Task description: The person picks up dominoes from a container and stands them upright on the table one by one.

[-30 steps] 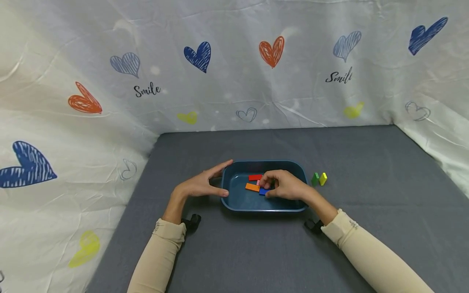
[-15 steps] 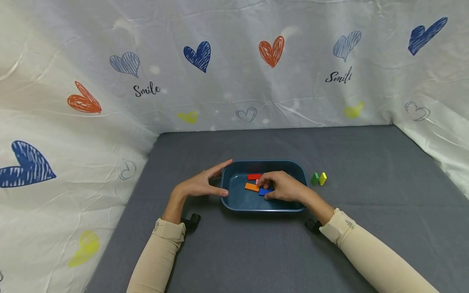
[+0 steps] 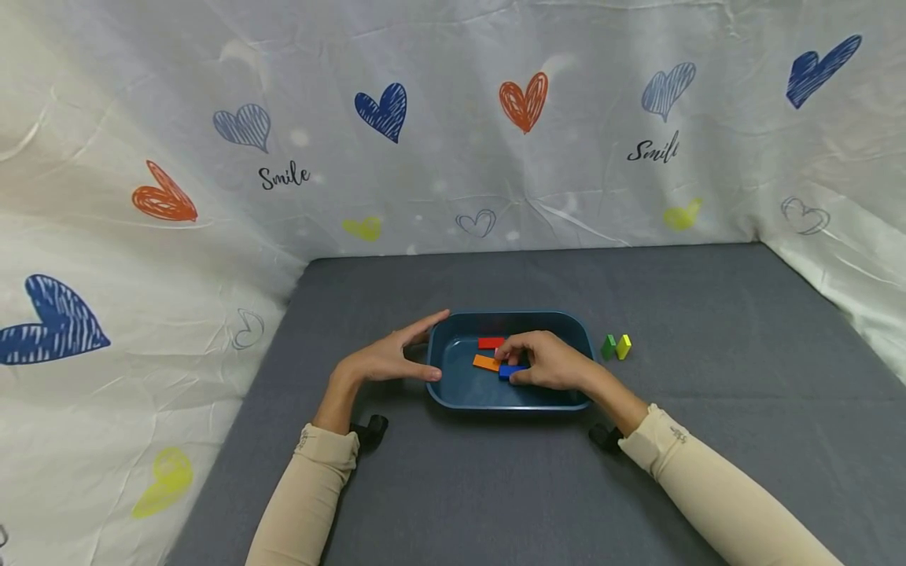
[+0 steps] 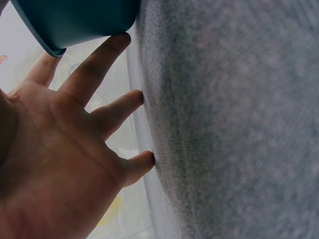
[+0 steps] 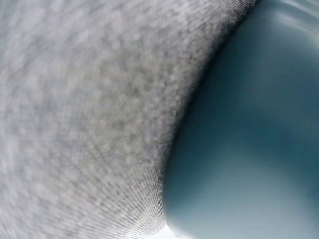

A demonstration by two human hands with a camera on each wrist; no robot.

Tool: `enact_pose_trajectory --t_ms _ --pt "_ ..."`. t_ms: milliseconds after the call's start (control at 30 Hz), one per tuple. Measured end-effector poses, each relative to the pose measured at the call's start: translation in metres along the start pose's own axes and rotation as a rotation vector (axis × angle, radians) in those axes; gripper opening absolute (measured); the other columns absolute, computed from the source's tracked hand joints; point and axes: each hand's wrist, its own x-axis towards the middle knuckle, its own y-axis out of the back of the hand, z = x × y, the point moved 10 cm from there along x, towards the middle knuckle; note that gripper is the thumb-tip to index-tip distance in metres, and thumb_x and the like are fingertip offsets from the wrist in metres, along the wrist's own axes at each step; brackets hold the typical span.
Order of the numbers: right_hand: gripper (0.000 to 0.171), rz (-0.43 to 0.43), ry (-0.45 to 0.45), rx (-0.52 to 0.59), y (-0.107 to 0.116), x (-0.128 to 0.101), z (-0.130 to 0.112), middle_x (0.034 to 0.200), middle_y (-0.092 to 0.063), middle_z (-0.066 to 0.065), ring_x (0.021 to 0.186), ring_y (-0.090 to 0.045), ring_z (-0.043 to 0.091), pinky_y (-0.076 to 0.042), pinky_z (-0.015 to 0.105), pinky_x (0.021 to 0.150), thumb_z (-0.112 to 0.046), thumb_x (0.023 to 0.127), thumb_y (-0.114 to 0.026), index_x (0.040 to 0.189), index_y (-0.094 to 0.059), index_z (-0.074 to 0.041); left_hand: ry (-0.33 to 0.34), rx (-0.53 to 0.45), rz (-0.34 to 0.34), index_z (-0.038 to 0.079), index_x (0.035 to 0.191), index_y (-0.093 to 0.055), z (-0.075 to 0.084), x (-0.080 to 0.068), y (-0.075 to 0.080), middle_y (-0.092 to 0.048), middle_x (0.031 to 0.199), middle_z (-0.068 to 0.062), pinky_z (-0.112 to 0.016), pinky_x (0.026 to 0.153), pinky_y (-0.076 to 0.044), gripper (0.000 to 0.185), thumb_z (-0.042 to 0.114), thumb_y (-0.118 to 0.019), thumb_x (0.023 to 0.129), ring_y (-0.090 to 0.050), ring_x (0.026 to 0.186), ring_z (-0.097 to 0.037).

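The blue block (image 3: 511, 371) lies inside the teal tray (image 3: 467, 393) with the right hand (image 3: 548, 362) curled over it, grip pinching it. Orange (image 3: 486, 362) and red (image 3: 491, 343) blocks lie just beside it. The left hand (image 3: 385, 358), fingers straight, braces the tray's left wall. Green (image 3: 608, 346) and yellow (image 3: 624, 346) blocks stand on the grey tabletop (image 3: 708, 330), near the tray's right side.

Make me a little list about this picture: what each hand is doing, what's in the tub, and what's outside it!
left hand: open, straight fingers against the left end of the blue tub
right hand: inside the tub, fingers curled on the blue block
in the tub: orange block, red block, blue block
outside the tub: green block and yellow block, side by side on the grey table
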Motion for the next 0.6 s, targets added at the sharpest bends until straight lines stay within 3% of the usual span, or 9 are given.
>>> enact_pose_trajectory --t_ms 600 --pt "0.031 0.024 0.031 0.085 0.0087 -0.0038 -0.0055 0.101 -0.068 0.009 0.064 -0.049 0.017 -0.040 0.022 0.058 -0.010 0.090 -0.077 0.121 -0.075 -0.008 0.010 0.002 0.000 0.041 0.163 -0.016 0.0014 -0.0010 0.0001 -0.013 0.171 0.012 -0.068 0.121 -0.022 0.104 0.046 -0.083 0.084 -0.019 0.157 -0.035"
